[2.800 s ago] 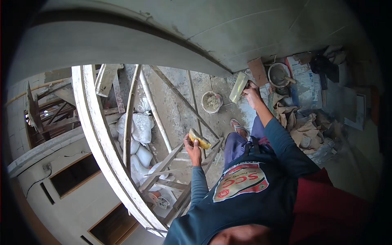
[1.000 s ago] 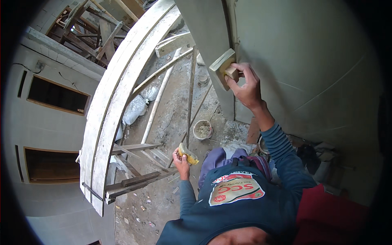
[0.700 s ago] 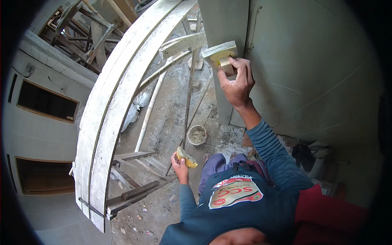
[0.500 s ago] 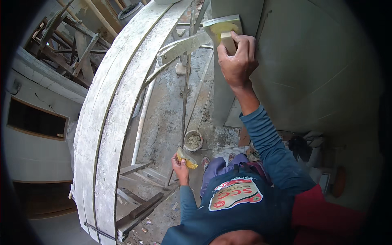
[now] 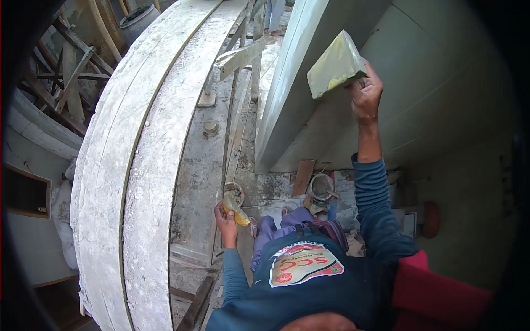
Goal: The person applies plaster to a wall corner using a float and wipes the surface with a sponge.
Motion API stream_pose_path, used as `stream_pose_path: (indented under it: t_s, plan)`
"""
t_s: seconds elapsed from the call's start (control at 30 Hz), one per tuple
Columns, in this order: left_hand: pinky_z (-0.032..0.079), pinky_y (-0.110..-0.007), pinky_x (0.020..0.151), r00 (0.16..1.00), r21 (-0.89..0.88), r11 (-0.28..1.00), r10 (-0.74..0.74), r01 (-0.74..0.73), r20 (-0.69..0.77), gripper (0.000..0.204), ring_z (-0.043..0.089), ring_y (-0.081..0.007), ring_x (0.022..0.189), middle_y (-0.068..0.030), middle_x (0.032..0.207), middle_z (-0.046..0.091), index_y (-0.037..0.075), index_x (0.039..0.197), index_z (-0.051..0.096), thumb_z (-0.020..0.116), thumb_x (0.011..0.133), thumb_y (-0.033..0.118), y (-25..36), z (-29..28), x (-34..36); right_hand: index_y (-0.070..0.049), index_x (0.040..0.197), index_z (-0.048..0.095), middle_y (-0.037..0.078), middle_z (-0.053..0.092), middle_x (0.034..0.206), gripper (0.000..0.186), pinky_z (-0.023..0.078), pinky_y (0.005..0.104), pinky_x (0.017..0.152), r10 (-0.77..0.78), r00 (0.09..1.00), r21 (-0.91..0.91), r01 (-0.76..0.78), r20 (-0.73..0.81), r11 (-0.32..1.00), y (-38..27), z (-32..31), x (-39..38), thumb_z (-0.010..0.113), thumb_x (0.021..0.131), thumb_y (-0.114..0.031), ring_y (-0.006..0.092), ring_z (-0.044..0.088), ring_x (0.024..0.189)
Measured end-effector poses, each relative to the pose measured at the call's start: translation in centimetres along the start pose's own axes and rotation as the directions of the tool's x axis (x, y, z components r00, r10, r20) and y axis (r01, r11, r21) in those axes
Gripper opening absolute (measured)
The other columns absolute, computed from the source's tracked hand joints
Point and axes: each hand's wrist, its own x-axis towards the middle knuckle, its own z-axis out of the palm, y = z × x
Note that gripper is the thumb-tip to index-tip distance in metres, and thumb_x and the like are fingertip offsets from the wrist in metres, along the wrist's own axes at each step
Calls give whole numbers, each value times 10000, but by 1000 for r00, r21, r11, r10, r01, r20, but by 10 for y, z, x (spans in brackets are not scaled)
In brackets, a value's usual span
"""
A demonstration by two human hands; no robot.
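My right hand [image 5: 366, 92] is raised at the upper right, closed on a hand float [image 5: 334, 66] with a pale, yellow-smeared flat face, held just in front of the grey plastered column [image 5: 284, 77] and wall; whether it touches them I cannot tell. Lower down, my left hand [image 5: 226, 219] grips a dusty yellow sponge [image 5: 239, 215] above a bucket [image 5: 233, 192] that holds grey material. A long, curved white plank scaffold [image 5: 99, 165] runs along my left, on wooden framing.
Another person's legs [image 5: 273, 16] show at the top. A second bucket [image 5: 320, 186] and a brown board [image 5: 302, 175] lie by the wall near my feet. A large container [image 5: 134, 22] and wooden framing [image 5: 72, 83] are at upper left, white sacks [image 5: 65, 220] beyond the scaffold.
My right hand has moved rightward and turned the float so more of its face shows. The view has shifted along the scaffold. My left hand still holds the sponge, slightly further left.
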Motion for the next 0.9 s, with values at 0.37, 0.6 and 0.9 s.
stream_pose_path:
  t_s: [0.37,0.6,0.9]
  plan:
    - [460,-285,910,1000,-74,997,-25,26,9,530,595,-165,993,-106,1105,607,33,1334,453,494,829,-124,-4,-9,0,59,1262,534,93,625,1180,475,503,312,993,88,990,-172,-107,-112,979,17,8,-7,644,814,173,168,609,1119]
    - [404,-325,1019,999,-49,998,-48,49,24,546,564,-224,1144,-146,1229,564,19,1335,439,467,815,-149,-30,-21,4,13,1187,606,142,607,978,445,545,334,696,-406,875,-697,119,-263,707,-2,58,10,751,772,-52,213,643,811]
    - [444,-300,955,995,-63,994,-86,90,51,544,592,-192,1058,-126,1165,595,19,1354,429,489,832,-124,-25,-11,0,-27,1098,674,143,528,876,351,506,414,648,-442,897,-917,170,-7,360,74,38,-65,694,749,-4,298,570,740]
